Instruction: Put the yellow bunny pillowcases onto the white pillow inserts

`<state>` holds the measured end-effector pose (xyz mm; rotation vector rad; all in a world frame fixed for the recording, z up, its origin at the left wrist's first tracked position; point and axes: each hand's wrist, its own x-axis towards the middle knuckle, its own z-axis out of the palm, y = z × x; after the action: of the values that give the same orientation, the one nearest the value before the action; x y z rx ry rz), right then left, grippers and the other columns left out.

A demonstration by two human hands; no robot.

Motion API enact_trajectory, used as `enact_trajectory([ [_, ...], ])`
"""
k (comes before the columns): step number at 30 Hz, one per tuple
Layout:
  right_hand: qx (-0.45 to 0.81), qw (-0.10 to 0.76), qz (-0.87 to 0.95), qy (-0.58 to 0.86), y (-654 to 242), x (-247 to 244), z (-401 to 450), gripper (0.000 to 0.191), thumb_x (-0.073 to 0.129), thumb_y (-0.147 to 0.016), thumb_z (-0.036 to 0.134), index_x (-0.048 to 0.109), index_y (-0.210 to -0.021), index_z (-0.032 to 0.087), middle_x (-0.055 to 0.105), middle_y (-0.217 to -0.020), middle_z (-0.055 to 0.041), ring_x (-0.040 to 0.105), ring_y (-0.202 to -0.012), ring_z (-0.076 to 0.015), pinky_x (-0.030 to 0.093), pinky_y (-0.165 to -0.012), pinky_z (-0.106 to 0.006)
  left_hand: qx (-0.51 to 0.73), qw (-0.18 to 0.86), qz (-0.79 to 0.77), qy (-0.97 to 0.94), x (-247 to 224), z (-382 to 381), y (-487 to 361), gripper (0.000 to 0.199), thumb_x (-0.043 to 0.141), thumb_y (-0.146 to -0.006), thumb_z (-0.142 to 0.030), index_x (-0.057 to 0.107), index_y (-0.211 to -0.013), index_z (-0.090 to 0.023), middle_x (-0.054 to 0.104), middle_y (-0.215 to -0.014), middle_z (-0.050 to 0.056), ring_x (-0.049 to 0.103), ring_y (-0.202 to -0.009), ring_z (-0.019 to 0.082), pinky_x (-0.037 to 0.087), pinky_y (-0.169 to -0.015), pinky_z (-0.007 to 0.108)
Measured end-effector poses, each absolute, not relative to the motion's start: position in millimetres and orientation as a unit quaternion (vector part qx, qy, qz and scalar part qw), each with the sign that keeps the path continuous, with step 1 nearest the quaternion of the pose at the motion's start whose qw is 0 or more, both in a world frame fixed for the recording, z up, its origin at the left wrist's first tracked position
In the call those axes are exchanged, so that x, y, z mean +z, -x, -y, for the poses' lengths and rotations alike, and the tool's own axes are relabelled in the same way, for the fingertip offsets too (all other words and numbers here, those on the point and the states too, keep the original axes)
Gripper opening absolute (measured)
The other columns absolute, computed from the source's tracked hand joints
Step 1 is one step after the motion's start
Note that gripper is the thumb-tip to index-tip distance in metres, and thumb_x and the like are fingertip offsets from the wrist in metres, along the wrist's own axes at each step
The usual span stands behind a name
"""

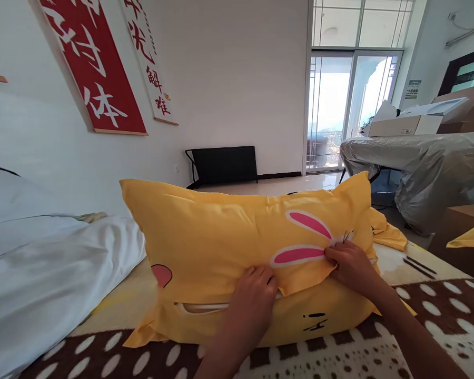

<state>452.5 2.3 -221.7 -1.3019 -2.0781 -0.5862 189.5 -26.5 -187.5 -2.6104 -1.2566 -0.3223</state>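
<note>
A yellow pillowcase [205, 226] with pink-and-white rabbit ears printed on it stands on its long side before me, plumped out by a pillow. Along its lower front runs a slit, and a white strip of the inner pillow [203, 308] shows through it at the left. My left hand [255, 295] has its fingers curled on the slit's upper edge near the middle. Farther right, my right hand [351, 268] pinches the same flap beside the rabbit print, lifting the fabric into a fold. Both hands' fingertips are partly hidden by cloth.
Beneath lies a brown-and-cream dotted blanket [438, 310]. White bedding [63, 279] is heaped at the left. More yellow cloth [391, 234] and two dark sticks [421, 267] lie at the right. Beyond stand a plastic-covered table [414, 152] with boxes and a black folded item [225, 164].
</note>
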Motion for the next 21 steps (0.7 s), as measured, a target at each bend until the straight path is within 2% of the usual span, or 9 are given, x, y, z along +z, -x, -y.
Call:
enact_trajectory([
  [3, -0.240, 0.320, 0.780, 0.481, -447, -218, 2, 0.014, 0.048, -0.060, 0.005, 0.050, -0.063, 0.019, 0.057, -0.065, -0.0031, 0.048, -0.066, -0.0178, 0.032, -0.066, -0.029, -0.110, 0.091, 0.432, 0.891, -183, 25, -187, 0.027, 0.041, -0.074, 0.003, 0.060, -0.076, -0.015, 0.062, -0.086, 0.007, 0.055, -0.082, 0.021, 0.044, -0.078, 0.036],
  [7, -0.273, 0.380, 0.784, 0.407, -424, -214, 18, 0.033, 0.046, -0.065, 0.003, 0.057, -0.094, 0.015, 0.062, -0.092, -0.0096, 0.051, -0.087, -0.0229, 0.037, -0.079, -0.035, -0.127, 0.071, 0.423, 0.894, -181, 27, -184, 0.025, 0.042, -0.078, -0.001, 0.061, -0.078, -0.016, 0.063, -0.088, 0.006, 0.055, -0.084, 0.020, 0.043, -0.078, 0.035],
  [9, -0.293, 0.404, 0.795, 0.346, -407, -217, 25, 0.037, 0.044, -0.072, 0.002, 0.056, -0.105, 0.015, 0.063, -0.097, -0.0094, 0.052, -0.091, -0.0218, 0.037, -0.083, -0.037, -0.134, 0.073, 0.411, 0.898, -183, 30, -184, 0.024, 0.042, -0.079, -0.002, 0.062, -0.081, -0.017, 0.063, -0.089, 0.006, 0.055, -0.085, 0.021, 0.043, -0.078, 0.036],
  [11, -0.304, 0.423, 0.794, 0.314, -391, -224, 28, 0.031, 0.044, -0.077, 0.002, 0.057, -0.101, 0.017, 0.064, -0.091, -0.0069, 0.052, -0.086, -0.0191, 0.038, -0.081, -0.035, -0.138, 0.085, 0.399, 0.902, -186, 32, -184, 0.022, 0.044, -0.079, -0.004, 0.062, -0.081, -0.017, 0.062, -0.088, 0.006, 0.055, -0.084, 0.021, 0.044, -0.077, 0.036],
  [15, -0.276, 0.465, 0.770, 0.338, -374, -244, 23, 0.020, 0.043, -0.078, 0.003, 0.055, -0.077, 0.019, 0.059, -0.074, -0.0041, 0.047, -0.072, -0.0169, 0.035, -0.067, -0.032, -0.150, 0.113, 0.378, 0.907, -188, 35, -184, 0.018, 0.049, -0.075, -0.003, 0.060, -0.078, -0.016, 0.061, -0.083, 0.006, 0.053, -0.079, 0.021, 0.044, -0.072, 0.035],
  [21, -0.237, 0.478, 0.776, 0.336, -377, -258, 12, 0.018, 0.038, -0.076, 0.005, 0.046, -0.068, 0.019, 0.046, -0.062, -0.0020, 0.036, -0.064, -0.0164, 0.028, -0.061, -0.031, -0.180, 0.091, 0.343, 0.917, -173, 42, -176, 0.016, 0.050, -0.083, -0.007, 0.058, -0.074, -0.018, 0.060, -0.081, 0.002, 0.053, -0.076, 0.017, 0.043, -0.069, 0.029],
])
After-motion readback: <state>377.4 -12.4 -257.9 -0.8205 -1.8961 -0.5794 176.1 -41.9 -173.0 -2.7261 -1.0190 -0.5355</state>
